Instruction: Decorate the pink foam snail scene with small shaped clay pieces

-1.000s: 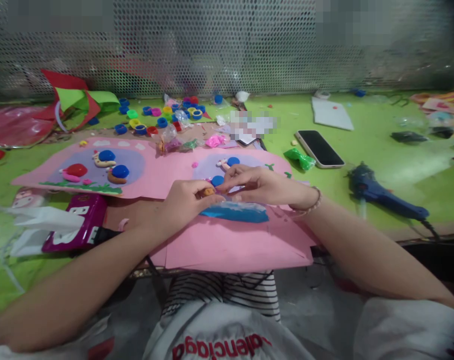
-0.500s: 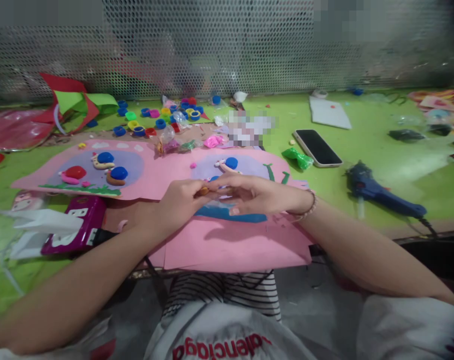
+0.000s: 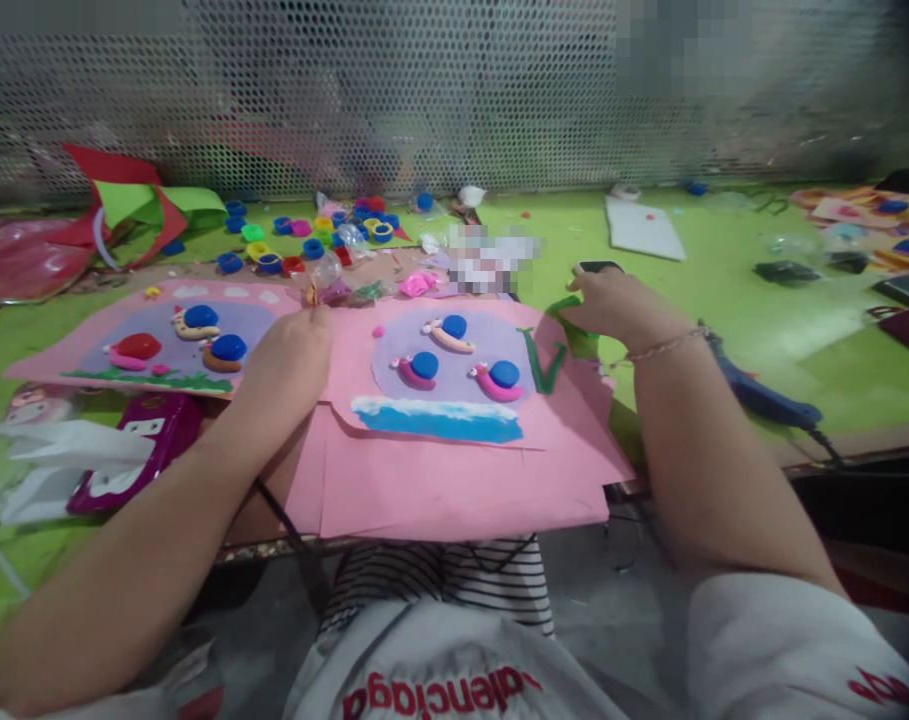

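Both hands have split apart since earlier: right hand (image 3: pixel 611 305) is over the green packet (image 3: pixel 564 306) next to the phone (image 3: pixel 601 267), left hand (image 3: pixel 295 350) by the little clay bags (image 3: pixel 335 290), and I can't tell if either's gripping. I'd lift that packet straight up, clear of the green strips (image 3: pixel 530 362). Only readable writing is red "alenciaga", upside down on the shirt (image 3: pixel 439 645).

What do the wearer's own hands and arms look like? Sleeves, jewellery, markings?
Left hand and right hand: no gloves. Right wrist has a thin, pinkish, braided-looking bracelet; none shows on the left. Forearms bare. Right sleeve is pale, whitish, with red lettering. Only a pale edge of the left sleeve shows.
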A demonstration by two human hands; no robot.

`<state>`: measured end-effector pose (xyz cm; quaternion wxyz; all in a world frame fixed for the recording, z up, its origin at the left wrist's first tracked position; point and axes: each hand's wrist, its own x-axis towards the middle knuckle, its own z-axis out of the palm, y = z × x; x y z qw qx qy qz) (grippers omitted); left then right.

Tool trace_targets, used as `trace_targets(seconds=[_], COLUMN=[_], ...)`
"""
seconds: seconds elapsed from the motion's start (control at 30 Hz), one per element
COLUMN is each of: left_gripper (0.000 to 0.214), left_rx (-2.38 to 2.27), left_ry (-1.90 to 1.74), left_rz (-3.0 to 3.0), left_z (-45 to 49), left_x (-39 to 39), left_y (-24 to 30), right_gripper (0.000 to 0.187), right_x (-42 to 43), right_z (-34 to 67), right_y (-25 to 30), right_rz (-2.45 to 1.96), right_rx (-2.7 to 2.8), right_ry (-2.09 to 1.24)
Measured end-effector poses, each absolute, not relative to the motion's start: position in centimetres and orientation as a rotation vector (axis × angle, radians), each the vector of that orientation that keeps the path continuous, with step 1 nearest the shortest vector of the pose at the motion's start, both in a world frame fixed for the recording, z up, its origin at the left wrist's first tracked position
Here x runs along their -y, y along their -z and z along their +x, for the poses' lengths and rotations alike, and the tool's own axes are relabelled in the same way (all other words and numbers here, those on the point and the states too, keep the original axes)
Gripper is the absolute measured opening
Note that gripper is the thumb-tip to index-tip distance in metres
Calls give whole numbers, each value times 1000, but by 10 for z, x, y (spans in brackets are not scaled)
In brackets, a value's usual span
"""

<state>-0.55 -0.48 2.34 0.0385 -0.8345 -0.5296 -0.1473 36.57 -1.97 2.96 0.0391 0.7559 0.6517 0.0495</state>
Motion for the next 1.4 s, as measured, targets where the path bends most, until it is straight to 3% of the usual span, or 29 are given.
trace_targets(seconds=[0.23, 0.4, 0.43, 0.57, 0.8, 1.03, 1.17, 1.4], left_gripper=[56, 57, 56, 37, 16, 35, 25, 34], left_rx=[1630, 1554, 1546, 1627, 1906, 1821, 1809, 1600], left_ry=[-109, -206, -203, -103, 690, 1001, 1024, 1092], left_rz=[-2478, -2452, -2453, -2494, -2873, -3070, -3184, -3390], left_z=[-3, -2, -2, -2, 7, 16, 20, 24], left_x=[9, 12, 12, 9, 12, 28, 31, 34], left_y=[-20, -23, -25, -32, -34, -34, -31, -24], right_gripper=[25, 37, 41, 41, 24, 37, 43, 35], right_x=[20, 23, 24, 33, 37, 51, 51, 49], right_z=[357, 334, 325, 286, 276, 266, 262, 258], right_y=[-28, -38, -40, -39, -31, -41, -34, -27], right_rz=[2250, 2396, 2447, 2440, 2227, 1789, 1608, 1512], right_rx=[-1888, -2177, -2372, -2685, -2711, -2853, -2962, -3062], right_ry=[-73, -91, 34, 1128, 1803, 1719, 1584, 1592])
